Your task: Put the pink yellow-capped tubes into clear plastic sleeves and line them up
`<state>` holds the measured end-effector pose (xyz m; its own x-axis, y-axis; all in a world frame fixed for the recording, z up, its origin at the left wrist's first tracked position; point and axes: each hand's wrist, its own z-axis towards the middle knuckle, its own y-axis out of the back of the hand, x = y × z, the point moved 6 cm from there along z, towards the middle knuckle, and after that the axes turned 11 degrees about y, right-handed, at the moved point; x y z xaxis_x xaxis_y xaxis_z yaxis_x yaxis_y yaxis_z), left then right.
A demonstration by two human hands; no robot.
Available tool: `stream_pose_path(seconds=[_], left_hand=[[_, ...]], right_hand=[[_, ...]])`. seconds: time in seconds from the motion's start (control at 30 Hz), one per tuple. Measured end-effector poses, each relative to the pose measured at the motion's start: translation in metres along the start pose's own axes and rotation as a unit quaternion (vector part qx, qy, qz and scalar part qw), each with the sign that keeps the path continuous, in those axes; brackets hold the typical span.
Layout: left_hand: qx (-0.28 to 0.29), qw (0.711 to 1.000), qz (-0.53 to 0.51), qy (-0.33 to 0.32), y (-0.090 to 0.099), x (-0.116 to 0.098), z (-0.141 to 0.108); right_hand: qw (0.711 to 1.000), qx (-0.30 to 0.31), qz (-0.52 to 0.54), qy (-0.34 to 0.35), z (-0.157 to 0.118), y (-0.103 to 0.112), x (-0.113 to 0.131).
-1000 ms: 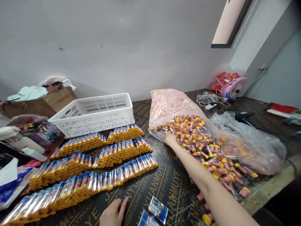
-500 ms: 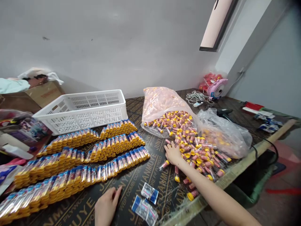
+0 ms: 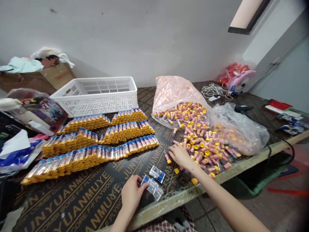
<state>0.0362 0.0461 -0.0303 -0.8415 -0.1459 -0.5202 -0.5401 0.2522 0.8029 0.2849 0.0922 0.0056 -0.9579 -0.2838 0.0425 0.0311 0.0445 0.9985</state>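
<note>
Small flat packets (image 3: 157,174), clear and silvery with blue ends, lie loosely together at the near middle, turned at different angles and partly overlapping. To their right and farther back, short clear tubes (image 3: 207,152) with yellow caps and pink contents lie in a jumbled heap, mostly on their sides and pointing every way. A few tubes sit apart along the heap's left edge.

Bare left hand (image 3: 132,193), bare right hand (image 3: 181,156), bare forearms (image 3: 224,199), dark-red-and-white checked garment (image 3: 160,227) below
</note>
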Motion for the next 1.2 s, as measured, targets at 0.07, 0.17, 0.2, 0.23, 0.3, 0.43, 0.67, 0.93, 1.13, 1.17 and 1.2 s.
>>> stream_pose_path(seconds=[0.07, 0.17, 0.2, 0.23, 0.3, 0.43, 0.67, 0.93, 1.13, 1.17, 1.2], left_hand=[[-0.013, 1.000, 0.014, -0.001, -0.003, -0.003, -0.001], [-0.009, 1.000, 0.006, 0.004, -0.005, 0.000, 0.001], [-0.005, 1.000, -0.003, 0.008, -0.004, 0.002, 0.002], [-0.001, 1.000, -0.014, 0.010, -0.004, 0.004, 0.004], [0.006, 0.999, -0.043, 0.005, -0.003, 0.007, 0.005], [0.018, 0.996, -0.082, -0.032, -0.001, 0.007, 0.005], [0.012, 0.994, -0.070, -0.082, -0.001, 0.004, -0.001], [0.010, 0.952, -0.305, -0.038, 0.011, 0.007, 0.002], [0.093, 0.779, -0.606, 0.131, 0.011, 0.017, 0.014], [0.095, 0.763, -0.624, 0.142, 0.013, 0.018, 0.015], [0.097, 0.749, -0.638, 0.150, 0.014, 0.019, 0.016]], right_hand=[[1.000, -0.014, 0.012, -0.005, 0.003, -0.003, 0.014], [0.999, -0.028, 0.022, -0.011, 0.001, -0.013, 0.033], [0.999, -0.033, 0.023, -0.015, -0.002, -0.015, 0.037], [0.999, -0.039, 0.024, -0.018, -0.005, -0.016, 0.040], [0.998, -0.050, 0.027, -0.024, -0.013, -0.015, 0.041], [0.996, -0.068, 0.038, -0.037, -0.027, -0.007, 0.039], [0.923, -0.206, 0.325, -0.016, -0.039, 0.009, 0.063], [0.845, -0.275, 0.458, -0.010, -0.051, 0.026, 0.087], [0.819, -0.279, 0.501, 0.003, -0.058, 0.020, 0.102], [0.820, -0.284, 0.497, 0.008, -0.059, 0.021, 0.105], [0.823, -0.290, 0.489, 0.012, -0.060, 0.021, 0.107]])
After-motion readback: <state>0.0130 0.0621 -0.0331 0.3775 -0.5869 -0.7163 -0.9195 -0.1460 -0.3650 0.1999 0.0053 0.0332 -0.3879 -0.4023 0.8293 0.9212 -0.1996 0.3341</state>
